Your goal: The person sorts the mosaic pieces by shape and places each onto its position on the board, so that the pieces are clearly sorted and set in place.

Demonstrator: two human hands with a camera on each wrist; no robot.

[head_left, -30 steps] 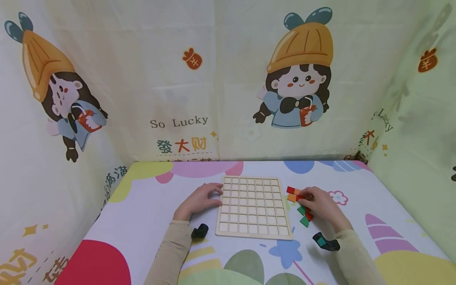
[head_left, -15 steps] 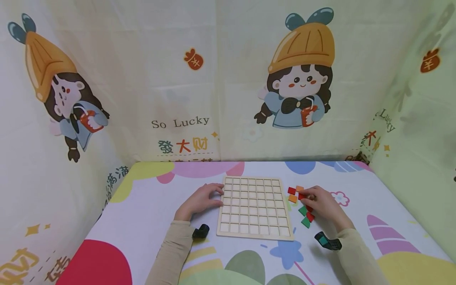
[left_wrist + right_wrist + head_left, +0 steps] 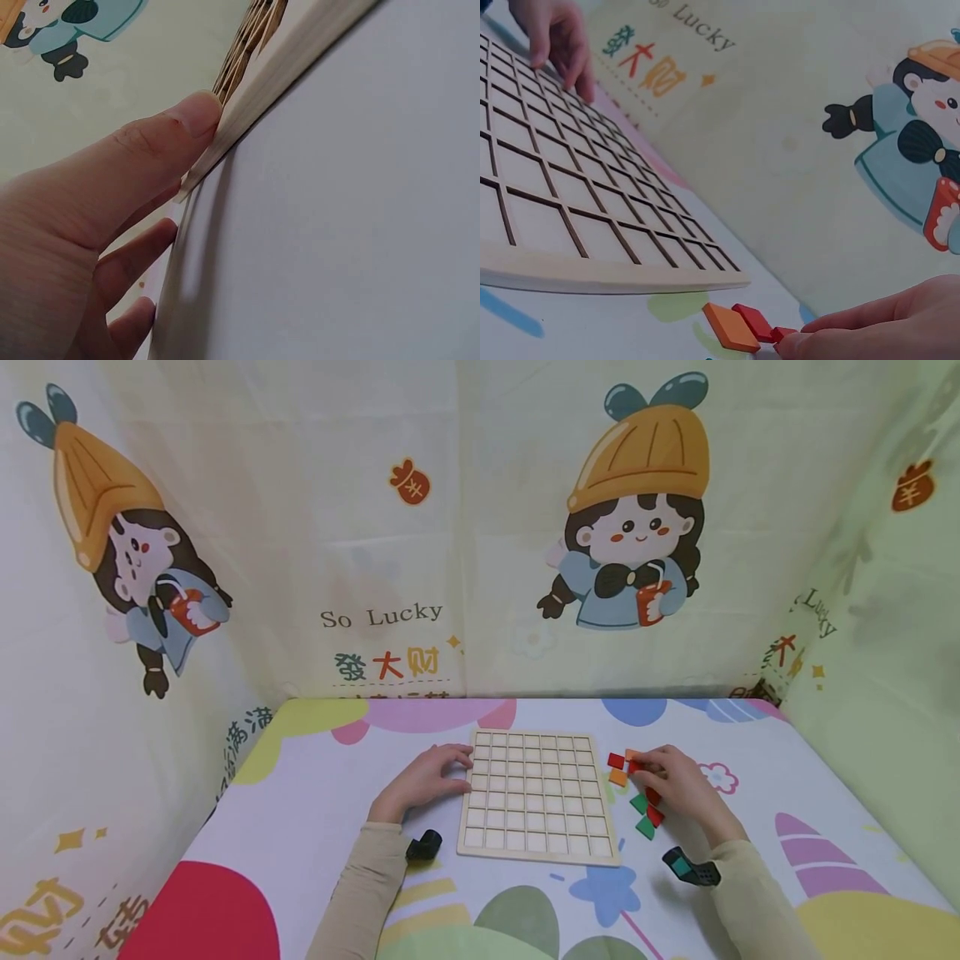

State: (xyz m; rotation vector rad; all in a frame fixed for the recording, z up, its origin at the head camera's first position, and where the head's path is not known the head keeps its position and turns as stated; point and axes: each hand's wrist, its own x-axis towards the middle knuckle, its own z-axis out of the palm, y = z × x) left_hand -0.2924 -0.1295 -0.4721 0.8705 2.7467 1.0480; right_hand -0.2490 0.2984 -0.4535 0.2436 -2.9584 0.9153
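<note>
A pale wooden grid board [image 3: 537, 795] with square cells lies flat on the table. My left hand [image 3: 424, 781] rests at its left edge; in the left wrist view the thumb [image 3: 196, 112] touches the board's frame, the other fingers lower along the same side. To the board's right, my right hand [image 3: 681, 785] pinches a red tile [image 3: 782, 334] between thumb and fingertips. Beside that tile lie an orange tile [image 3: 618, 777] and another red tile [image 3: 616, 761]. Another orange tile [image 3: 632, 754] shows behind the fingertips, partly hidden.
Nearer me, below the right hand, lie green tiles [image 3: 645, 828] and red tiles [image 3: 656, 816]. A patterned cloth [image 3: 315, 843] covers the table. Printed curtains [image 3: 495, 527] stand behind it and at both sides. Each wrist carries a black camera [image 3: 424, 845].
The view has shifted slightly. My right hand stays over the tiles, its fingertips drawn slightly off the orange tile at the back. My left hand keeps its place at the board's edge.
</note>
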